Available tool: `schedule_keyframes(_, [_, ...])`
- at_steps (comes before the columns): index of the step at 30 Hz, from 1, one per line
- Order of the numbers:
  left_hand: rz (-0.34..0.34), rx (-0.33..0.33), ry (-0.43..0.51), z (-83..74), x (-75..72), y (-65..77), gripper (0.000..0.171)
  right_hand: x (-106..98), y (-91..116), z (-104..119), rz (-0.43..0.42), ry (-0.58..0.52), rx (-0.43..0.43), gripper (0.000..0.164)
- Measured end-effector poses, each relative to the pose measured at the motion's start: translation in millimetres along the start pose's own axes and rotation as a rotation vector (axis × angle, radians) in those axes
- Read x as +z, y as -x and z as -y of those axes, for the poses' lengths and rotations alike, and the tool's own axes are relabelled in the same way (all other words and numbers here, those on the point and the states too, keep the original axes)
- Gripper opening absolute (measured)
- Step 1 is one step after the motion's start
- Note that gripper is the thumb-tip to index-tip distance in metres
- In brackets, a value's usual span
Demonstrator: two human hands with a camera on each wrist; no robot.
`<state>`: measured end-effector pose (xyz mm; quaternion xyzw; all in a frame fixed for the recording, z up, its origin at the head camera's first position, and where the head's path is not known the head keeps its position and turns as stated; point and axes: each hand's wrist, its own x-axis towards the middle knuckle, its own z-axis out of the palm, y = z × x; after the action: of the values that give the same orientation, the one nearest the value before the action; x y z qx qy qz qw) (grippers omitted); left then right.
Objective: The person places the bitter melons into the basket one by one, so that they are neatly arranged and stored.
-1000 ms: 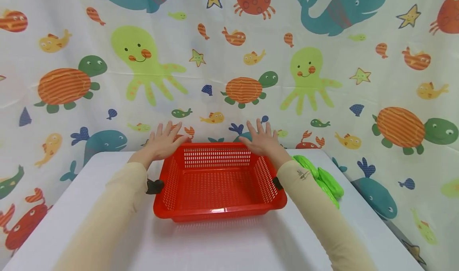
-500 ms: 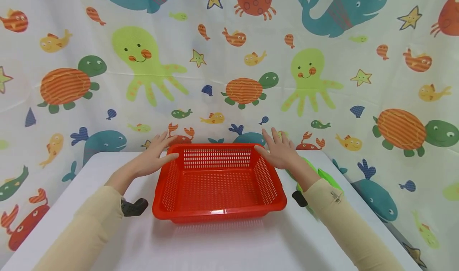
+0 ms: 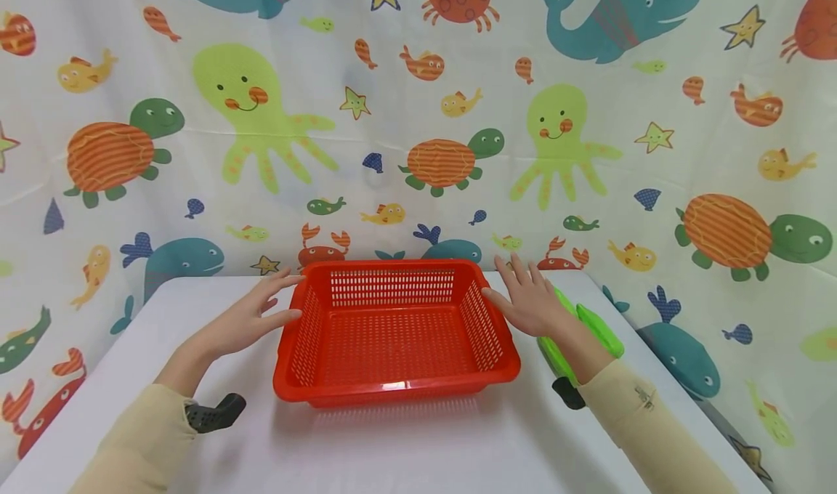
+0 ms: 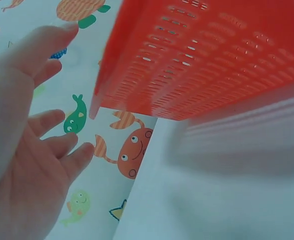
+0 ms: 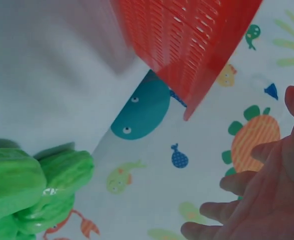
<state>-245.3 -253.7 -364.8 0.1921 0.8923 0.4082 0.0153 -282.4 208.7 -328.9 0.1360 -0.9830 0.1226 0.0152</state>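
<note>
Basket [image 3: 394,343], red, between left hand [image 3: 247,318] and right hand [image 3: 528,301]

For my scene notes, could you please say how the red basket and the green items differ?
The red basket is larger than any of the green items. The red basket has slotted walls; the green items have rounded, glossy surfaces. The red basket is single; the green items lie clustered. Both rest on the white table.

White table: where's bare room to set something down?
Free: the wide front patch, bordered by the near rim of the red basket and both sleeves; also the basket's floor. Left of the basket is bare, but the left hand hangs on that side. Crowded: the right side, with green objects, right hand and forearm.
</note>
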Motion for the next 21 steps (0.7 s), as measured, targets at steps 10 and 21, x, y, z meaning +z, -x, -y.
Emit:
schedule_keyframes(10, [-0.016, -0.009, 0.103, 27.6, 15.0, 12.6, 0.065, 8, 15, -5, 0.004, -0.019, 0.005, 0.079])
schedule_keyframes(21, [-0.045, -0.096, 0.209, 36.6, 26.5, 18.3, 0.061, 15, 32, -17, 0.009, -0.098, 0.027, 0.081])
